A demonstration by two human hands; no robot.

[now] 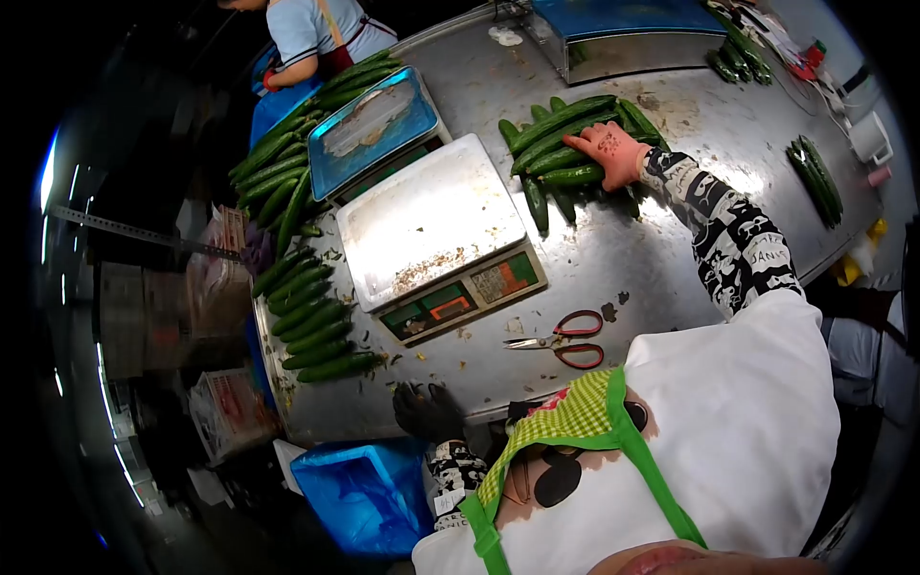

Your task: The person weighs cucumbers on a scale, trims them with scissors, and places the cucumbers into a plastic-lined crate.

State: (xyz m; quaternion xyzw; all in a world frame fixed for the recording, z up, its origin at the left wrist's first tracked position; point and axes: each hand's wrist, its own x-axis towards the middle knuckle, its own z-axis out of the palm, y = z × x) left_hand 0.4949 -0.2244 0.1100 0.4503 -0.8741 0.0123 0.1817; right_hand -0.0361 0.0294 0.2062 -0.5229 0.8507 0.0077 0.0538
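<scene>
My right hand (615, 153), in an orange-pink glove, reaches out over a pile of green cucumbers (561, 125) on the metal table. Its fingers curl over a cucumber at the pile's near right side; the fingertips are partly hidden. My left hand (428, 413), in a black glove, rests at the table's near edge with its fingers apart and nothing in them. Between my hands lie scissors (565, 342) with red-rimmed handles. A digital scale (436, 225) with a pale, crumb-strewn plate stands beyond my left hand. Left of it, several cucumbers (321, 331) lie in a row.
Behind the scale stands another scale (369, 129) with a blue plate, beside a long cucumber heap (278, 177). A blue-topped metal box (623, 43) sits at the back. More cucumbers (815, 182) lie right. A blue-lined bin (359, 498) stands below; a person (326, 38) works opposite.
</scene>
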